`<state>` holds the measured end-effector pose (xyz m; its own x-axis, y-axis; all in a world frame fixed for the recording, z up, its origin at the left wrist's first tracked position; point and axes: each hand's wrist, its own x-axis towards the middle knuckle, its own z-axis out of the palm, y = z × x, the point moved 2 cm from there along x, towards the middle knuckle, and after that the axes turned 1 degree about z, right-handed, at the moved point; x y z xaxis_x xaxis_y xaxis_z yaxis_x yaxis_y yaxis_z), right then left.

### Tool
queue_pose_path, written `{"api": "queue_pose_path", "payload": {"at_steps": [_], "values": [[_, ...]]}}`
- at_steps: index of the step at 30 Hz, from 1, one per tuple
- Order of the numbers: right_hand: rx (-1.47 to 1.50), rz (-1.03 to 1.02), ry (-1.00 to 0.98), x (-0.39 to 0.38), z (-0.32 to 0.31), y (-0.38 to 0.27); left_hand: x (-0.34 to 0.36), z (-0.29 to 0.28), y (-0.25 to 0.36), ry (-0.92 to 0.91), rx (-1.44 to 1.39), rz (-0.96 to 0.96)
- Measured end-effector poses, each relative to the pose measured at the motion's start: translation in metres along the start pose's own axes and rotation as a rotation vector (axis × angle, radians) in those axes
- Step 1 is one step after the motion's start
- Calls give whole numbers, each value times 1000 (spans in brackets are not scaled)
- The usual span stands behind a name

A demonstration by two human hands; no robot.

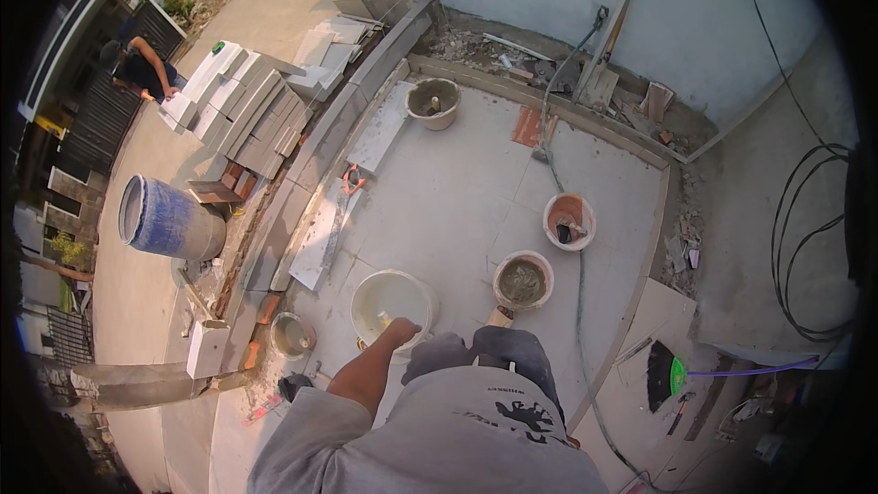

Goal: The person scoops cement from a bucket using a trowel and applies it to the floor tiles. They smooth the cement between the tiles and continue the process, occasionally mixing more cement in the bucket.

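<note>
My left hand (400, 333) is closed at the near edge of a large white bucket (366, 295). A small pale yellowish thing (385, 318) shows beside its fingers, inside the bucket; its kind is too small to tell. My right hand is out of sight, behind my grey shirt or beyond the frame. Right of the white bucket stands a smaller pail (550, 273) holding wet grey mortar (523, 283). A wooden piece (500, 316) lies by that pail, partly hidden by my clothes. Another small bucket (293, 336), with greyish contents, stands to the left of my arm.
A pail with tools (569, 221) stands right, beside a green hose (580, 329). A mortar-crusted bucket (433, 117) stands far. A handsaw (353, 180) lies near a low block wall (302, 165). Beyond are a blue drum (169, 215), stacked blocks (242, 101) and another person (151, 69). A broom (666, 375) lies right.
</note>
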<state>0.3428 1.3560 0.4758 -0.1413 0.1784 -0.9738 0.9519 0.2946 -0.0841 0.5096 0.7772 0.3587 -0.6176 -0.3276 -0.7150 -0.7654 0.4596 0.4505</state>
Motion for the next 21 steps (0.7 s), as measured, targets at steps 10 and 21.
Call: {"api": "queue_pose_path", "payload": {"at_steps": [10, 21], "values": [[135, -553, 43, -51, 73, -295, 56, -120, 41, -34, -512, -523], [110, 119, -3, 10, 250, -189, 337, -353, 46, 77, -923, -537]]}}
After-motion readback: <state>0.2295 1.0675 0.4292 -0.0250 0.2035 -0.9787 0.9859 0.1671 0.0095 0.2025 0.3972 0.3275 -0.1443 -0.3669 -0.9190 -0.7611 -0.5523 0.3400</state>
